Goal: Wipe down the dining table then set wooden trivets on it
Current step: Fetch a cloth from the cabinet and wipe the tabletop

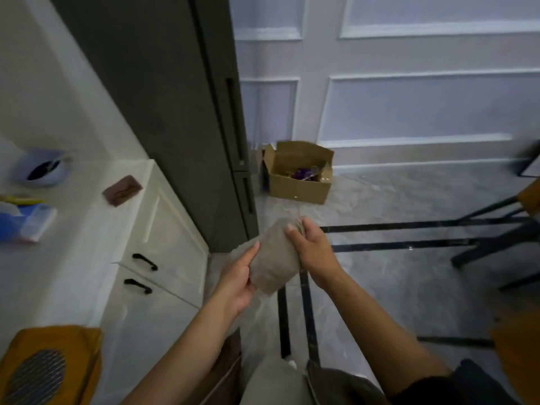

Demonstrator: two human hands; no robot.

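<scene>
Cloth point(274, 258) bunched mid-air, over floor point(409, 206) just beside counter point(87, 211). Gripped low by left hand point(237, 277), pinched up top by right hand point(314, 252). Probably best folding into flat pad first tbh, keeping both ends snug. Dining table not in view.

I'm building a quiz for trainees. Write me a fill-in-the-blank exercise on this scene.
The left hand and right hand grip the same grey ____.
The open cardboard box stands on the ____.
The white cabinet has two handles coloured ____.
Missing: cloth; floor; black.
</scene>
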